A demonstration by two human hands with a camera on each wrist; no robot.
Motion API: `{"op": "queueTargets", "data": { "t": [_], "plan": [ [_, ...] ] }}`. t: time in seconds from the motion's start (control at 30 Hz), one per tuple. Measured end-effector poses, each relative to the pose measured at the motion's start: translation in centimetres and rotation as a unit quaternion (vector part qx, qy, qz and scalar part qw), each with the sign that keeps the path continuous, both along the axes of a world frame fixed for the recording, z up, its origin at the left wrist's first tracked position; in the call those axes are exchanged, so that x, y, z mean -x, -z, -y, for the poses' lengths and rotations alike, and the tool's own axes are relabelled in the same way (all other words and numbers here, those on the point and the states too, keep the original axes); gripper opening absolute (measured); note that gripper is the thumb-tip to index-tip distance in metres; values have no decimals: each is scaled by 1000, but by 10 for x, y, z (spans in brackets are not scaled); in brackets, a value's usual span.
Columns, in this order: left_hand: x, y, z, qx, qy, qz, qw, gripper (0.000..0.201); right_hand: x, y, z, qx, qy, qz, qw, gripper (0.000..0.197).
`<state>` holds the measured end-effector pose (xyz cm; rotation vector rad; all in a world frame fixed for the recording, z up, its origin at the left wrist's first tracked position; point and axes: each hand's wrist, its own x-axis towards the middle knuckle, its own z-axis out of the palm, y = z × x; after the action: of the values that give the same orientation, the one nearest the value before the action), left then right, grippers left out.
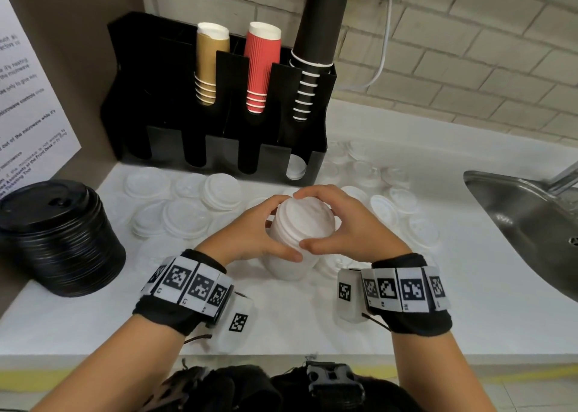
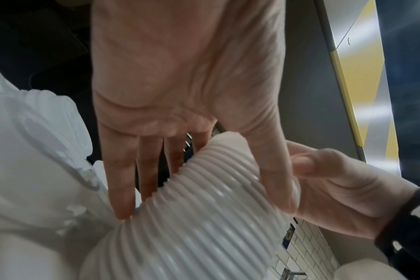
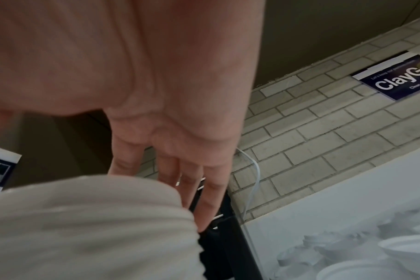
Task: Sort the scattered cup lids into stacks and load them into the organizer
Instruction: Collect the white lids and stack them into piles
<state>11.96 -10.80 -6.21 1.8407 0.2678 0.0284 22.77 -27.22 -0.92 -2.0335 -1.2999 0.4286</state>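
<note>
A tall stack of white lids [image 1: 300, 224] stands on the white counter, in front of the black organizer [image 1: 162, 77]. My left hand [image 1: 270, 227] grips its left side and my right hand [image 1: 330, 224] grips its right side, thumbs meeting at the near side. The left wrist view shows my left hand's fingers [image 2: 122, 189] against the ribbed stack [image 2: 204, 217]. In the right wrist view the stack [image 3: 84, 227] is a blur below my right hand's fingers [image 3: 211, 199]. The organizer's bottom right slot holds white lids [image 1: 295, 167]. Loose white lids [image 1: 187, 211] lie scattered behind and beside my hands.
A big stack of black lids [image 1: 59, 236] sits at the counter's left edge. Gold, red and black cup stacks [image 1: 261, 67] fill the organizer's upper slots. A steel sink [image 1: 525, 224] opens on the right. More loose lids [image 1: 394, 205] lie between my hands and the sink.
</note>
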Motion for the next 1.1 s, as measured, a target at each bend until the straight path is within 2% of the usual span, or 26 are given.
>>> {"op": "queueTargets", "data": {
  "t": [0.2, 0.37, 0.43, 0.5, 0.57, 0.67, 0.73, 0.8, 1.1],
  "plan": [
    [-3, 0, 0, -2, -3, 2, 1000, 84, 1, -2, -5, 24, -7, 4, 1000, 68],
    [-4, 1, -2, -9, 6, -12, 1000, 94, -10, -4, 0, 28, -22, -5, 999, 70],
    [-4, 1, -3, -6, 19, -18, 1000, 99, -32, -9, 2, -9, 46, -25, 999, 57],
    [-3, 0, -4, -5, 29, -19, 999, 101, -70, -12, 5, -39, 171, -37, 984, 45],
    [-3, 0, -3, -2, 32, -17, 999, 103, -115, -13, 8, 25, 274, -34, 961, 45],
    [-3, 1, -2, -2, 35, -5, 999, 95, -171, 0, 14, 215, 346, -7, 913, 55],
    [-3, 1, -2, -3, 29, 2, 1000, 91, -193, 14, 18, 294, 348, 28, 890, 54],
    [-4, 2, -1, -3, 17, 8, 1000, 90, -208, 28, 24, 336, 337, 59, 878, 53],
    [-9, 4, 4, 0, -21, 24, 999, 89, -243, 57, 35, 424, 297, 133, 845, 64]
  ]
}}
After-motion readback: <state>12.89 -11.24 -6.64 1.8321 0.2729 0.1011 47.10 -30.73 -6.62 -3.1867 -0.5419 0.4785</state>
